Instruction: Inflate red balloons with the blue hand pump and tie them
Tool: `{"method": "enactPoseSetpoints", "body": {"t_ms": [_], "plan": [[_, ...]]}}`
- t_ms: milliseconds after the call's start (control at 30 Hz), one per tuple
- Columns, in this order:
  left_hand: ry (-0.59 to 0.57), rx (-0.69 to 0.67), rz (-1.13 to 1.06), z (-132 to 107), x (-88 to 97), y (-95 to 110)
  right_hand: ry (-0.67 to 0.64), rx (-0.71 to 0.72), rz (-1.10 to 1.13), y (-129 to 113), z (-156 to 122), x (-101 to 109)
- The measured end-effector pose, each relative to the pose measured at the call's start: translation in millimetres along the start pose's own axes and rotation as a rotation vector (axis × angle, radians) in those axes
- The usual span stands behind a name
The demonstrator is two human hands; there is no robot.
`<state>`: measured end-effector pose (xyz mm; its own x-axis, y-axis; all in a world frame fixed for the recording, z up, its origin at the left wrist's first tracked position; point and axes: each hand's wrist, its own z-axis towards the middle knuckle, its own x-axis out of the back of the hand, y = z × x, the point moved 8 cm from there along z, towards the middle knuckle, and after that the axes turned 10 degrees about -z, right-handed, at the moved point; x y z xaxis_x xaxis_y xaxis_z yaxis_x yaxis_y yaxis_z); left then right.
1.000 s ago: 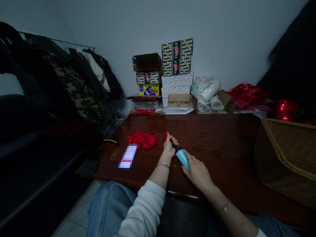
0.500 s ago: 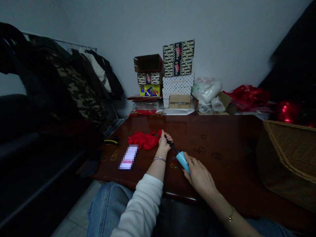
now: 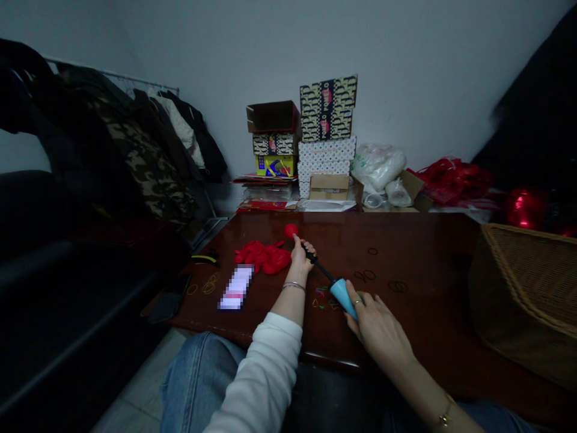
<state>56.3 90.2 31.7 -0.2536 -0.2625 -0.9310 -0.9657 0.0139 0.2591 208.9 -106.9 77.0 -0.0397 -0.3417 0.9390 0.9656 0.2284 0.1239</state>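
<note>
Back boxes (image 3: 311,120) say "POMELO" (twice!). The left hand (image 3: 303,256) squeezes the black end of the pump (image 3: 341,293), by a round red balloon (image 3: 291,231); the right hand (image 3: 376,325) grips its blue end, near the edge of the table (image 3: 428,243). Wide wood shows between black rings (image 3: 398,287) and basket (image 3: 505,319).

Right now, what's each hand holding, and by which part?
Pump: left hand on its black end, right hand around its blue barrel. Unclear if the left pinches the round red balloon.

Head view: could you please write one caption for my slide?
Left hand and right hand grip a blue and black pump, a round red balloon showing past the left hand.
</note>
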Motion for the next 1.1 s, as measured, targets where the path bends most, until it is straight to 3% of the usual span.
{"method": "enactPoseSetpoints", "body": {"t_ms": [267, 567, 700, 900, 1100], "plan": [[-0.042, -0.016, 0.039, -9, -6.7, -13, -0.071, -0.034, -0.023, -4, 19, 3], [0.044, 0.022, 0.105, -12, 3.9, -14, -0.075, -0.049, -0.056, -22, 43, 5], [0.082, -0.013, 0.083, -8, 9.3, -6, -0.053, -0.035, -0.069, -25, 37, 6], [0.046, -0.03, 0.066, -5, 3.7, 8, -0.037, -0.014, -0.025, -19, 11, 9], [0.032, 0.008, 0.029, -11, -3.8, 4, -0.019, -0.027, -0.008, -10, -8, 10]]}}
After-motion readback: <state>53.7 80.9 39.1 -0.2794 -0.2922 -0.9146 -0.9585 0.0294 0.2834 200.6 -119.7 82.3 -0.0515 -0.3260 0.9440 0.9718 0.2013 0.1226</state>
